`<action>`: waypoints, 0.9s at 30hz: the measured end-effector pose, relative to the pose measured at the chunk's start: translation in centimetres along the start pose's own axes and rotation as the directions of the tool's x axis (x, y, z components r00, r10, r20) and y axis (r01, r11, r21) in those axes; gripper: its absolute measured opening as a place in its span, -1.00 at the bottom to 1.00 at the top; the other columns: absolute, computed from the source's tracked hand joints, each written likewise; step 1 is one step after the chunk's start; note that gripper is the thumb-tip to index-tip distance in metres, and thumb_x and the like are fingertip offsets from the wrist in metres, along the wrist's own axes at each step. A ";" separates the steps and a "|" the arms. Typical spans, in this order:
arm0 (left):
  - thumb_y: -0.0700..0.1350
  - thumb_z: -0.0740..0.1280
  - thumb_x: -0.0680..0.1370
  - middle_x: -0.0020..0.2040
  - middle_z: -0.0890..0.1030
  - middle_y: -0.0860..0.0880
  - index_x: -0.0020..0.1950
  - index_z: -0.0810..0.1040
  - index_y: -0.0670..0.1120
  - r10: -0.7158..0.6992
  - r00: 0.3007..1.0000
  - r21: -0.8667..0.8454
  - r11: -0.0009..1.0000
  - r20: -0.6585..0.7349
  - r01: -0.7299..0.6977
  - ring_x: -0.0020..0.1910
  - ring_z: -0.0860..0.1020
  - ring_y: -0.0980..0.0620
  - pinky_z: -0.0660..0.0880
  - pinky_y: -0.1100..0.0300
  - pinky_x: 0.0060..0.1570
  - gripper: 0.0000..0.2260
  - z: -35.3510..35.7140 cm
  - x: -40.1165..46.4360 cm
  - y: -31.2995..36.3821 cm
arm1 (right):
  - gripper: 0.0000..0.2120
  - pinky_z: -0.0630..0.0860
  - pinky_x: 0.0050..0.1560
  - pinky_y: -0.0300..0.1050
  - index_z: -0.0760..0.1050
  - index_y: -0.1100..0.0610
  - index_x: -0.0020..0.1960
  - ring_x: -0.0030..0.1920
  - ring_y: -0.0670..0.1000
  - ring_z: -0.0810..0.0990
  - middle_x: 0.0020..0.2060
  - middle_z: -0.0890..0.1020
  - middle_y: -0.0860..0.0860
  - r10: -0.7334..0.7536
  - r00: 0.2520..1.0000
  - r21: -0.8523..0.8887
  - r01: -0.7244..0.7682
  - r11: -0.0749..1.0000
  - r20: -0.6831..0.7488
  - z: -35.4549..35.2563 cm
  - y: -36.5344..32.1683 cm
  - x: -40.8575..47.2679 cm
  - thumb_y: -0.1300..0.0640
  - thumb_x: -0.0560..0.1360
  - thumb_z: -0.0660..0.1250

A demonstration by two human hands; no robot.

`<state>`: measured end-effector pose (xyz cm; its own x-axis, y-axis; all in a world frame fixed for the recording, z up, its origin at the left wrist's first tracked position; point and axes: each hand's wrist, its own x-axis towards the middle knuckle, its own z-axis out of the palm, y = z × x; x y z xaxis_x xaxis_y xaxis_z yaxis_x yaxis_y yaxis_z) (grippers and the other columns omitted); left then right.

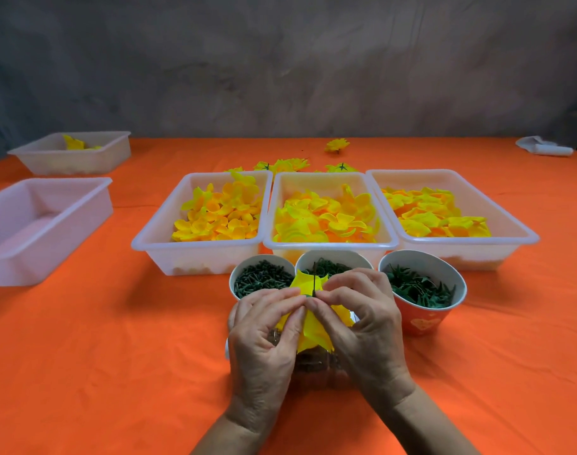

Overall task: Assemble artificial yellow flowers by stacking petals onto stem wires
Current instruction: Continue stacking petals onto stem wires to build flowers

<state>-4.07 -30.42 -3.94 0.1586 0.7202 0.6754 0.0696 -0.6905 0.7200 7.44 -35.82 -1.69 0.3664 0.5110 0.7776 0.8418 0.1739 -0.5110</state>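
My left hand (264,336): fingers curled, pinching petals (313,326) | stem (314,280): upright between my fingertips, lower end hidden | my right hand (362,326): fingertips pinching stem | clear container (316,366) beneath hands: mostly hidden, contents indistinct | cups (421,284) behind.

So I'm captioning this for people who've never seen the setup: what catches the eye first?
Three white trays heaped with yellow petals sit side by side mid-table on the orange cloth. In front, the left hand and right hand pinch a yellow flower on a dark stem, before three cups of green parts.
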 end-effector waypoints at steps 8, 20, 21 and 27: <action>0.00 0.38 0.47 -0.01 0.63 0.18 -0.05 0.62 0.04 0.017 1.000 -0.046 0.999 -0.010 -0.018 0.04 0.57 -0.05 0.49 -0.23 -0.01 -0.89 0.3 -0.1 -0.6 | -0.79 0.47 -0.05 -0.04 0.62 0.09 -0.26 -0.02 0.04 0.51 -0.20 0.62 -0.09 0.000 1.000 0.057 -0.002 0.998 0.028 0.5 0.7 -0.4 -0.02 0.44 0.37; 0.08 0.35 0.43 -0.02 0.64 0.18 -0.06 0.66 0.11 -0.027 0.999 0.022 0.999 0.041 0.026 0.08 0.54 0.10 0.48 -0.21 0.01 -0.85 -0.6 0.7 1.5 | -0.89 0.48 0.03 -0.08 0.66 0.08 -0.13 0.04 -0.02 0.51 -0.17 0.62 -0.18 0.106 0.971 0.157 -0.142 0.977 0.214 -0.8 0.2 0.5 0.10 0.36 0.41; 0.10 0.35 0.42 -0.03 0.64 0.17 -0.08 0.67 0.09 -0.020 0.998 0.044 0.999 0.058 0.018 0.07 0.54 0.07 0.48 -0.21 0.01 -0.83 -0.6 0.8 1.8 | -0.86 0.50 0.00 -0.04 0.67 0.09 -0.11 0.05 -0.01 0.51 -0.16 0.62 -0.18 0.104 0.965 0.164 -0.146 0.976 0.242 -1.0 0.2 0.7 0.11 0.36 0.41; 0.05 0.40 0.39 -0.07 0.65 0.10 -0.13 0.68 0.04 -0.026 0.997 0.108 0.994 0.071 0.018 0.01 0.58 -0.03 0.45 -0.20 0.05 -0.85 -0.4 1.4 2.3 | -0.86 0.49 0.04 -0.06 0.68 0.11 -0.10 0.05 0.05 0.51 -0.16 0.65 -0.09 0.074 0.962 0.178 -0.123 0.976 0.261 -1.4 0.4 0.9 0.10 0.37 0.43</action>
<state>-4.05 -30.96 -1.30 0.2265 0.7311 0.6436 0.1788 -0.6808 0.7103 8.67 -36.46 -0.69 0.3111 0.7245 0.6151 0.7060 0.2571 -0.6599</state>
